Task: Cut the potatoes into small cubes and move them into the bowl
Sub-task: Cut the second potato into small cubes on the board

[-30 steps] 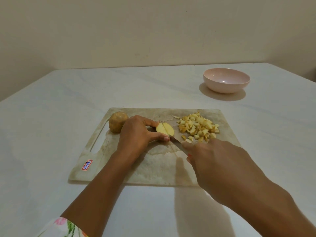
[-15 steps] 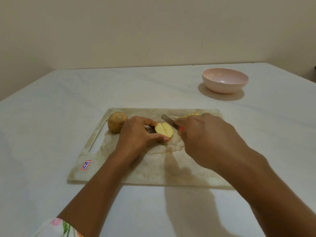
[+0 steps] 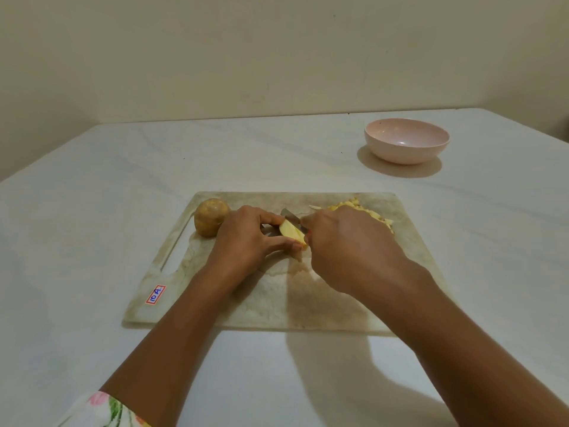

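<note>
Pale yellow cut potato piece sits mid-way on the marbled beige cutting board, pinched by the left hand, fingers curled. The right hand grips the steel knife, blade on it. Slicing, I'd say; crosscuts next, then cubes into the empty pink bowl, well apart.

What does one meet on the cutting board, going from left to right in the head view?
Sticker, whole potato, left hand, cut potato, right hand. The knife and cubes overlap that hand, so omitted.

Plain beige walls meet behind a white table.
</note>
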